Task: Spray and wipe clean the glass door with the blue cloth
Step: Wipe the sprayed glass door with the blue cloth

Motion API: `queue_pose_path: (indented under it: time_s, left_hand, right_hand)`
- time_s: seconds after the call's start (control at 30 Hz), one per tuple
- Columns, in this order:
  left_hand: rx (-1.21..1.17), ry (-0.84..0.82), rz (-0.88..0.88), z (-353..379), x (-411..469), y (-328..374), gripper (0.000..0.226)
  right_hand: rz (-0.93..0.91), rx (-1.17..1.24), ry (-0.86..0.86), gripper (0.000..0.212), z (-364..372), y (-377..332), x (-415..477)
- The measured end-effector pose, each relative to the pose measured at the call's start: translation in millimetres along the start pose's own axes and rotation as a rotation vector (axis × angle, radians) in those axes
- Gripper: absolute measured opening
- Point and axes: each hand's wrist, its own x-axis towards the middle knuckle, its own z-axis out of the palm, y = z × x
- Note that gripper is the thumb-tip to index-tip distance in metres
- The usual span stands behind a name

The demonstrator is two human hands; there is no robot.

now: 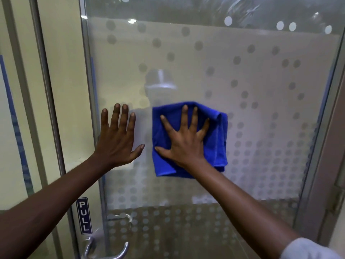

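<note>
The glass door (242,75) fills the view, frosted with a pattern of grey dots and clear at the top. A folded blue cloth (218,143) lies flat against the glass at mid height. My right hand (184,143) presses on the cloth with fingers spread wide. My left hand (117,139) rests flat and bare on the glass just left of the cloth, near the door's left edge, fingers apart. No spray bottle is in view.
A metal lever handle (110,251) sits at the door's lower left, below a blue PULL sign (84,215). A metal door frame (46,90) and a cream wall stand at left. Another frame post (324,128) runs down the right side.
</note>
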Motion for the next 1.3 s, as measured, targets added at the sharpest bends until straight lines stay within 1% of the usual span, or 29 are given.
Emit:
queue_pose_path:
  time_s: [0.13,0.23,0.37,0.47,0.57,0.67,0.83,0.93,1.0,1.1,1.2,1.3]
  left_hand:
    - [0.004,-0.02,-0.01,-1.4,0.0,0.4,0.096]
    - [-0.007,-0.014,-0.007,-2.3,-0.9,2.1,0.096]
    - [-0.022,-0.001,-0.015,-0.5,-2.3,3.2,0.097]
    - [-0.032,0.013,-0.014,2.2,-1.7,3.1,0.099]
    - [-0.031,0.023,-0.012,4.1,-1.2,2.1,0.1]
    - [-0.028,0.018,-0.019,3.0,-0.9,2.0,0.102]
    - [-0.029,0.004,-0.011,-0.2,-0.7,2.4,0.104]
    - [-0.035,0.005,-0.001,-2.4,-1.6,1.6,0.105]
    - [-0.037,-0.013,-0.007,-2.2,-2.2,1.0,0.105]
    - [-0.024,-0.025,-0.017,-1.1,-2.2,0.1,0.103]
    - [-0.026,-0.024,-0.02,0.1,-3.0,0.3,0.102]
    - [-0.028,-0.01,-0.02,1.0,-2.1,1.6,0.101]
  right_hand:
    - [0.062,-0.034,-0.054,0.1,-0.4,36.9,-26.6]
    - [0.206,-0.026,-0.087,0.107,-9.7,66.3,-15.3]
    - [0.485,0.028,-0.042,0.105,-28.4,97.4,39.3]
    - [0.559,0.026,0.016,0.103,-45.8,108.1,102.3]
    - [0.517,-0.004,0.05,0.103,-59.6,93.8,156.6]
    - [0.359,-0.035,0.064,0.103,-60.1,54.9,167.1]
    - [0.039,-0.035,0.048,0.101,-29.7,-11.4,102.9]
    - [-0.034,-0.028,0.01,0.102,-15.1,-20.5,58.8]
    - [-0.015,-0.032,-0.014,0.103,-9.5,-12.3,36.8]
    - [0.07,-0.039,-0.048,0.106,-10.6,12.0,20.5]
    - [0.182,-0.054,-0.069,0.107,-19.9,43.9,24.7]
    - [0.342,-0.03,-0.07,0.105,-31.9,68.1,47.8]
